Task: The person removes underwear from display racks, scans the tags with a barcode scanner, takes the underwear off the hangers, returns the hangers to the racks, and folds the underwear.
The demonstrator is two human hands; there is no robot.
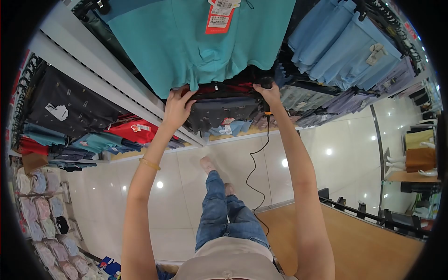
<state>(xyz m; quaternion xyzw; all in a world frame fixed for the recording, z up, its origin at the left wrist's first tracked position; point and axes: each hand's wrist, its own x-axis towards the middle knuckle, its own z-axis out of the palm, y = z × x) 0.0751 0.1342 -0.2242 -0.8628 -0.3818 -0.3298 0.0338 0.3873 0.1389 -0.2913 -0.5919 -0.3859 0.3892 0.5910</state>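
Teal shorts (186, 42) with a red and white price tag (220, 18) hang at the top middle. Under their left hem is my left hand (178, 108), its fingers bent up at the edge of a dark hanging garment; what they grip is partly hidden. My right hand (270, 95) is wrapped round a dark handheld device (265, 83) with a black cable (254, 163) running down from it. Between my hands hang dark patterned shorts (214, 114), below a row of black hangers.
Light blue shorts (345, 44) hang at the upper right, dark and red garments at the left. A wooden table (345, 242) stands at the lower right. Packed small garments (44, 210) line the lower left. The cable trails above the tiled floor (177, 186).
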